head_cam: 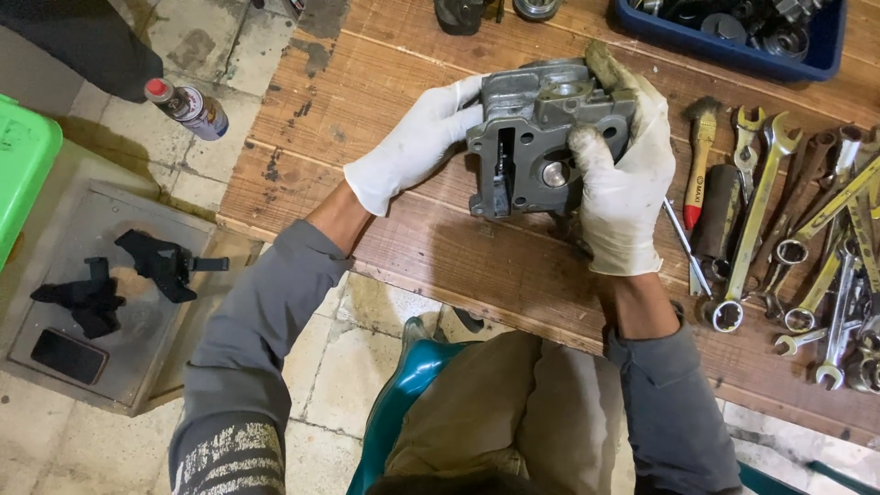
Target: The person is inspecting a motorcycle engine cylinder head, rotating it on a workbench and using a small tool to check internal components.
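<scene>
Both my hands wear white gloves and hold a grey cast-metal engine part (pixel 530 147) over a wooden workbench (pixel 367 82). My left hand (pixel 412 145) grips the part's left side. Wrapped around its right side is my right hand (pixel 623 183), with the thumb pressed on the front face near a round opening. The right glove is dirty. The part is tilted so its front face points toward me.
Several wrenches (pixel 770 211) and a brush (pixel 700 156) lie on the bench at right. A blue tray (pixel 733 46) of metal parts sits at the back. On the floor at left: a spray can (pixel 188 107), a green bin (pixel 23 165), a grey box (pixel 92 293) bearing black parts and a phone.
</scene>
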